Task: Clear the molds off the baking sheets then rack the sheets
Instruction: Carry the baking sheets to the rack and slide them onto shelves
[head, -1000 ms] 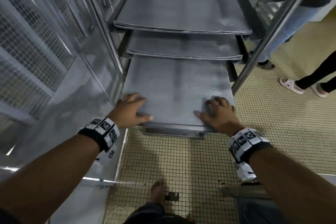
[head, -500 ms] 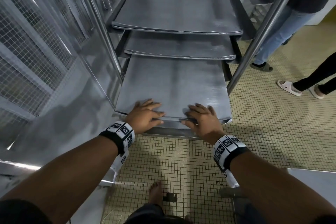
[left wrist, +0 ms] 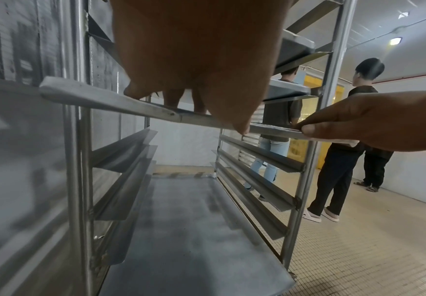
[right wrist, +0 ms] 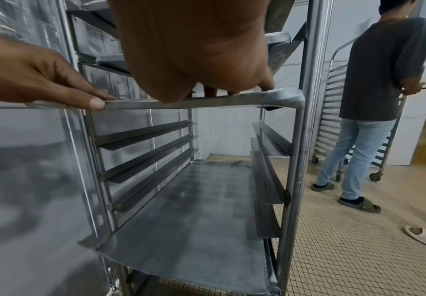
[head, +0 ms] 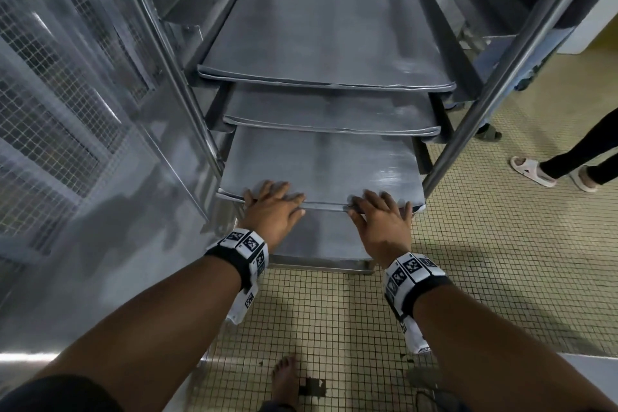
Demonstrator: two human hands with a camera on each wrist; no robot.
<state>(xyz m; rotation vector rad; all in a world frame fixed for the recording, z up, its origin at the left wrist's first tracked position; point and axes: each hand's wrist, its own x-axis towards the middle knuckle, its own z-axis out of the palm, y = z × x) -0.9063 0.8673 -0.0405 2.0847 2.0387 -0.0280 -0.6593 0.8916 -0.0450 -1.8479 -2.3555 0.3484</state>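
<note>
Over the preceding second the baking sheet (head: 321, 167) had slid deeper into the rack (head: 495, 84), directly beneath two racked sheets. The left hand (head: 272, 211) and right hand (head: 381, 217) lay flat-fingered on its front edge, pushing. Seating was judged nearly complete.
</note>
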